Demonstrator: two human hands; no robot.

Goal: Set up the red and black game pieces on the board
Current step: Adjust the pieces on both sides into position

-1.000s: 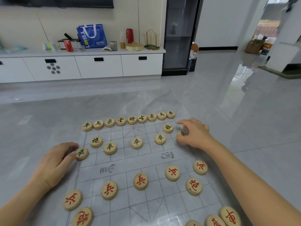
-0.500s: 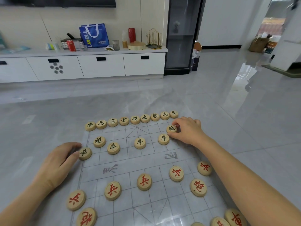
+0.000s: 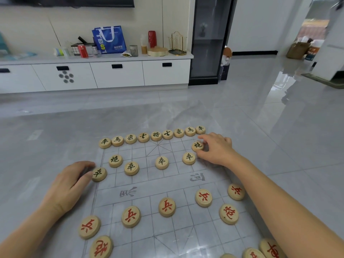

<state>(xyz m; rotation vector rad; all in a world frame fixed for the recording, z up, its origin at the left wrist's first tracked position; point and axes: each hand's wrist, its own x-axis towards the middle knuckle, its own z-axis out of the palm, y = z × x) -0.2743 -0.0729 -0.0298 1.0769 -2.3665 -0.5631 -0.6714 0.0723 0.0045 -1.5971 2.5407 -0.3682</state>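
Far row of round pale wooden discs [image 3: 156, 135], black: 車馬象士將士象馬車. My right hand [image 3: 217, 149] pinches black 炮 disc [image 3: 197, 145]; left hand [image 3: 68, 183] touches black 卒 disc [image 3: 99, 174]. Nearer: red 兵 discs [image 3: 167, 206], red 炮 disc [image 3: 228, 213]. Grey grid board [image 3: 149, 185] — 河, 界. Blue tote bag [image 3: 108, 39] — TBS.

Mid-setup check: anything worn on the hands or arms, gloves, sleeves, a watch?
Nothing visible. The left hand and right hand are bare, no gloves or rings; both forearms run bare to the frame edge, no sleeve, watch or bracelet.
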